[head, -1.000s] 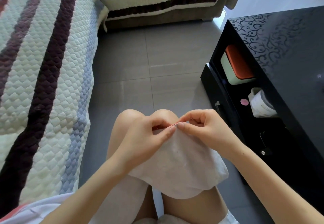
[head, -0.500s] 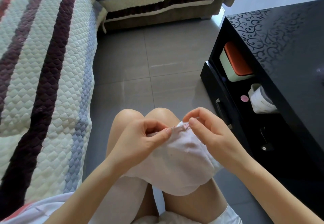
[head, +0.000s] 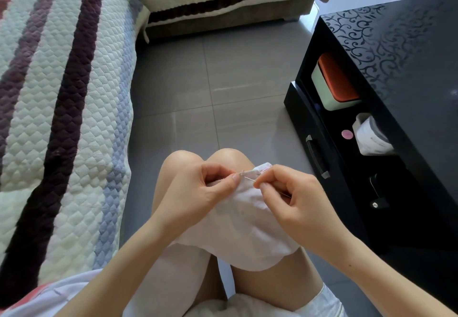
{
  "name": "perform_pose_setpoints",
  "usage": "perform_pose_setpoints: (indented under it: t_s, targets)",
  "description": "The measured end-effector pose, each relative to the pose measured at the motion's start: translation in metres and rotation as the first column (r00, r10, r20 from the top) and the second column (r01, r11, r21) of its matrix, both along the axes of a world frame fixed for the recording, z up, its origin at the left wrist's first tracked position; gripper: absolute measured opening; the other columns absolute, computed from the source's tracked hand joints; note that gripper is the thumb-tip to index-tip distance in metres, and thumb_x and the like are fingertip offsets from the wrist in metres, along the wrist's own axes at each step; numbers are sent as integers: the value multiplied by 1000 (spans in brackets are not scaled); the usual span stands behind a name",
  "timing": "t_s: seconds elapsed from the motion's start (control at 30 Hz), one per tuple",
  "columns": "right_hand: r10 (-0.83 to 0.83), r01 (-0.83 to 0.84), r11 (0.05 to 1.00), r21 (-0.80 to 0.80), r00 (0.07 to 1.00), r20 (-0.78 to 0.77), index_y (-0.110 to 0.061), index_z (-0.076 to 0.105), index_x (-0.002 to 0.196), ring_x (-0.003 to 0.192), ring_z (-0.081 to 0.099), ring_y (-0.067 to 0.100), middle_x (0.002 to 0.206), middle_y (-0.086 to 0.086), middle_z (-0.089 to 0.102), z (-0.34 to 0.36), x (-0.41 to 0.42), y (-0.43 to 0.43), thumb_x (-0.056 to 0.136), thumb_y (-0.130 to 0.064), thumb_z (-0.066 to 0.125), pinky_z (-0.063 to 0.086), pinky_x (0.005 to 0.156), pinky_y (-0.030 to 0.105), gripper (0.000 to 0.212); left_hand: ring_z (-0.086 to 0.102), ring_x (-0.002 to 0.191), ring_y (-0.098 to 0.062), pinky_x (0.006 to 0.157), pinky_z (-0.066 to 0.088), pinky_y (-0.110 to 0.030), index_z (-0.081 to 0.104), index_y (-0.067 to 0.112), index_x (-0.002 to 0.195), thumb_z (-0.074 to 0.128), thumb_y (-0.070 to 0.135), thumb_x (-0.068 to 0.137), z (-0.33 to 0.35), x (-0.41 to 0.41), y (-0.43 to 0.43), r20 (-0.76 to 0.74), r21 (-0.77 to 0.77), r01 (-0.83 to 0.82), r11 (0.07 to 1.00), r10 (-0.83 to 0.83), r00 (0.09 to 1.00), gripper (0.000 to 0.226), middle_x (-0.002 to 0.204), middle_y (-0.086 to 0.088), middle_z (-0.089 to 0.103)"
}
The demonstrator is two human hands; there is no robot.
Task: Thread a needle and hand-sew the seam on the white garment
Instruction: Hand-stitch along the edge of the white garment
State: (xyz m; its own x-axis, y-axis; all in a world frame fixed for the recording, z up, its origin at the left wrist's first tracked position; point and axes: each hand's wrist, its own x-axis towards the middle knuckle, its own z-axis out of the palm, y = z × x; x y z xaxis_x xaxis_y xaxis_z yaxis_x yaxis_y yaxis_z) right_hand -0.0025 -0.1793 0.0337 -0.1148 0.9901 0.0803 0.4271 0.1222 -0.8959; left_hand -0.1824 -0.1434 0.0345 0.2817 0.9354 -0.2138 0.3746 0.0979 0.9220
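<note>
The white garment [head: 247,230] hangs over my knees, its top edge with a pinkish seam [head: 262,168] raised between both hands. My left hand [head: 198,192] pinches the garment's edge between thumb and forefinger. My right hand [head: 292,200] pinches a thin silver needle [head: 249,179] that points left along the seam toward my left thumb. The thread is too fine to make out.
A quilted striped sofa cover [head: 62,118] fills the left side. A black cabinet [head: 396,68] stands at the right, its shelf holding an orange-lidded box [head: 334,86], a white roll [head: 371,135] and a pink disc [head: 347,134]. Grey floor tiles [head: 210,81] lie ahead.
My right hand has shifted right and drawn back, and the needle now shows between my fingertips at the seam. The garment edge has risen slightly.
</note>
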Motion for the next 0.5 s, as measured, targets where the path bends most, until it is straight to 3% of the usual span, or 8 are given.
perform_pose_setpoints:
  t_s: [0.5]
  targets:
    - [3, -6, 1000, 29, 997, 78, -12, 63, 74, 50, 49, 2, 56, -24, 51, -1, -1, 4, 84, -14, 52, 31, 50, 7, 15, 64, 66, 3, 64, 45, -12, 76, 20, 79, 66, 15, 89, 2, 1, 0, -47, 105, 39, 994, -34, 998, 15, 67, 18, 69]
